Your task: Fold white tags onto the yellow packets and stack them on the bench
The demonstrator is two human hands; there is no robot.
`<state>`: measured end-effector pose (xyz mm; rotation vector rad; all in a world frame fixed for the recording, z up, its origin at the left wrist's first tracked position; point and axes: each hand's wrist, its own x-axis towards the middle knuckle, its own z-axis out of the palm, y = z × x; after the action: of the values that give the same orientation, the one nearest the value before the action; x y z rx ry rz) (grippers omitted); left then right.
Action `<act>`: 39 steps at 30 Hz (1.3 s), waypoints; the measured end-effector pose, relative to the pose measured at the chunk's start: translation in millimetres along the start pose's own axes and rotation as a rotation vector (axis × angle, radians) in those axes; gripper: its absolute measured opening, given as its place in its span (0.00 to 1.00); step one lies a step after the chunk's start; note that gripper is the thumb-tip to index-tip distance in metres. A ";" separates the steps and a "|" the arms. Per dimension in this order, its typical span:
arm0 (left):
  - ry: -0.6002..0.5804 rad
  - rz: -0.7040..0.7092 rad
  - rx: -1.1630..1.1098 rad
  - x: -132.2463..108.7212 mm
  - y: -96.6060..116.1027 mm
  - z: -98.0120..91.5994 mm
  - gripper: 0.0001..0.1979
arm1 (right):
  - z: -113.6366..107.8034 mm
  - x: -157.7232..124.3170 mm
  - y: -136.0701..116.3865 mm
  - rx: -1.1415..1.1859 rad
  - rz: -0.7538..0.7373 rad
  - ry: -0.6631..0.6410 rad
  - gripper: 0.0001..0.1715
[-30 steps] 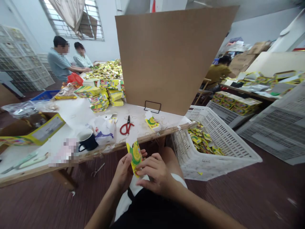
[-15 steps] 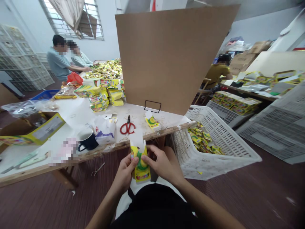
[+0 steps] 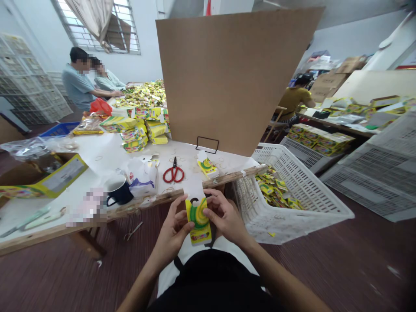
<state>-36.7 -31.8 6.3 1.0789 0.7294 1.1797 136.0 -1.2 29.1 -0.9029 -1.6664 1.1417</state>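
Note:
A small yellow and green packet [image 3: 198, 219] with a white hang tab at its top is held upright over my lap, just below the table edge. My left hand [image 3: 171, 232] pinches its left edge, thumb on the front. My right hand [image 3: 225, 216] grips the right edge, fingers curled round it. The printed face points toward me.
The wooden-edged table [image 3: 136, 208] ahead carries red scissors [image 3: 173, 173], a black mug [image 3: 118, 192], a small stack of packets [image 3: 208, 167] and a tall cardboard sheet [image 3: 234, 78]. A white crate [image 3: 292, 216] with several packets stands at right. Other people work at the back.
The packet has turned from edge-on to face me and risen closer to the table edge. Both hands moved up with it, now gripping its two sides.

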 end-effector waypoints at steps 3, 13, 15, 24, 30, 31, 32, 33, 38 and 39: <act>-0.085 -0.016 -0.031 -1.7 -1.8 -1.6 0.22 | -6.7 -0.3 7.7 -0.038 0.001 -0.091 0.22; -0.098 -0.080 -0.002 -1.5 -4.0 4.6 0.39 | -14.2 3.7 9.8 -0.214 -0.098 -0.087 0.09; -0.106 -0.090 0.003 -1.3 -4.0 3.4 0.40 | -13.4 3.6 15.4 -0.162 -0.074 0.014 0.14; -0.030 -0.069 0.150 0.7 -8.0 4.6 0.25 | -21.2 4.9 8.0 -0.152 0.099 -0.160 0.16; -0.019 -0.102 0.092 -0.8 -6.0 8.3 0.28 | -8.9 2.7 5.0 -0.438 0.117 -0.052 0.17; -0.023 -0.103 0.084 -0.9 -5.8 8.2 0.28 | -7.2 2.6 4.3 -0.446 0.119 -0.053 0.18; -0.028 -0.102 0.080 -1.0 -5.6 8.0 0.28 | -5.7 2.5 3.2 -0.452 0.125 -0.059 0.19; -0.031 -0.099 0.081 -1.0 -5.4 8.0 0.28 | -4.5 2.5 1.9 -0.460 0.134 -0.063 0.20; 0.004 -0.082 0.085 -0.3 -2.8 7.0 0.27 | -6.7 3.7 -2.4 -0.514 0.130 -0.037 0.22; 0.017 -0.079 0.070 -0.2 -2.2 6.6 0.28 | -8.8 4.2 -1.4 -0.480 0.103 -0.046 0.21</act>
<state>-30.1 -33.9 6.5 1.0895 0.8245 1.1040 142.8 4.7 33.0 -1.2788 -1.9933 0.8417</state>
